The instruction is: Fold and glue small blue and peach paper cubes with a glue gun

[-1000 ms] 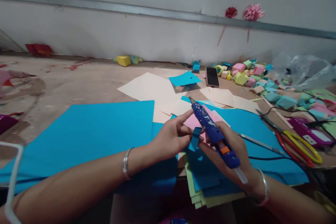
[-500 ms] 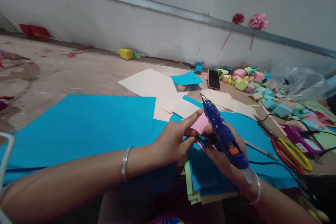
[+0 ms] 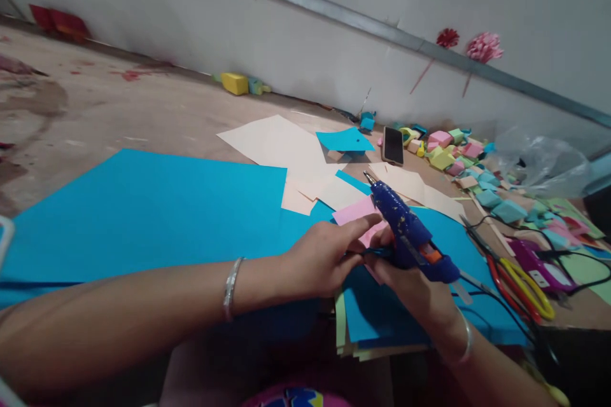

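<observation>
My right hand (image 3: pixel 405 280) is closed around a blue glue gun (image 3: pixel 405 229) whose metal tip points up and away from me. My left hand (image 3: pixel 324 254) meets it from the left, fingers pinched on a small blue paper piece (image 3: pixel 375 252) held between both hands, with the forefinger stretched over a pink paper square (image 3: pixel 356 211). Both wrists wear silver bangles. Under the hands lies a stack of blue and green sheets (image 3: pixel 377 321), and a big blue sheet (image 3: pixel 143 210) spreads to the left.
Cream sheets (image 3: pixel 281 143) and a blue square (image 3: pixel 344 138) lie further back, beside a dark phone (image 3: pixel 393 145). Several coloured paper boxes (image 3: pixel 458 156) pile at the right, with red-and-yellow scissors (image 3: pixel 520 276), cables and a plastic bag (image 3: pixel 539 162). Paper flowers (image 3: pixel 484 48) hang on the wall.
The view has tilted and shifted. The glue gun has dropped to a flatter angle, and the small blue piece, earlier hanging visible between the hands, is now tucked between my fingers.
</observation>
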`<state>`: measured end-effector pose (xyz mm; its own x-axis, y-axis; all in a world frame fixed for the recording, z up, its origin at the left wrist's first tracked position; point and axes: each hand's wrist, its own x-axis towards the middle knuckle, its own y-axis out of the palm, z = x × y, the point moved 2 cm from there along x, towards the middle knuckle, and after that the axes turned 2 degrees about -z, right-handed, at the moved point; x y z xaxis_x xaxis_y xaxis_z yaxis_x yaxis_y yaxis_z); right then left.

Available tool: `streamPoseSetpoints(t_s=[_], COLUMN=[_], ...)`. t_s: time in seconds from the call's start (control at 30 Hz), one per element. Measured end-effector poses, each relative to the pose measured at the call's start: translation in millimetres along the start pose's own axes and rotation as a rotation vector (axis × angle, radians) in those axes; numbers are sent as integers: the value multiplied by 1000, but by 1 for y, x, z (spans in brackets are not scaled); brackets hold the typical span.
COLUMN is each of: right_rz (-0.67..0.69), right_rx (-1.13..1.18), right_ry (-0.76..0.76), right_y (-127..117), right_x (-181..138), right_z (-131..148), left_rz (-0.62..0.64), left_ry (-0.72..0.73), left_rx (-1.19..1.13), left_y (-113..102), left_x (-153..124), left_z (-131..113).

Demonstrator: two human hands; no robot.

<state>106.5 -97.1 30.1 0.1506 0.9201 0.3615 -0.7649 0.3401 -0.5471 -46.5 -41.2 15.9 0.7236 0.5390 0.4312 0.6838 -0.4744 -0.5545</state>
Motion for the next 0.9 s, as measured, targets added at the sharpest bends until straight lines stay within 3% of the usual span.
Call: streamPoseSetpoints(t_s=[0.1, 0.27, 0.43, 0.6, 0.8, 0.9], right_rz=[64, 115, 34, -14, 55, -76], right_rx=[-47, -75, -50, 145, 198, 188], right_ry=[36, 11, 18, 125, 105, 72], right_y=[-4, -14, -13, -5, -13, -28], right_x=[-1, -4, 0, -2, -13, -18], right_z=[-4, -15, -18, -10, -13, -16], left_rz=[6, -18, -122, -123, -187, -228], left_ry=[-36, -270, -411, -431, -222, -161], left_rx=[-80, -416, -739, -566, -157, -81], left_y=[-2, -2, 5, -1, -17, -19], left_x=[2, 6, 7, 9, 11, 11], left_z=[-3, 2, 14, 11, -5, -7])
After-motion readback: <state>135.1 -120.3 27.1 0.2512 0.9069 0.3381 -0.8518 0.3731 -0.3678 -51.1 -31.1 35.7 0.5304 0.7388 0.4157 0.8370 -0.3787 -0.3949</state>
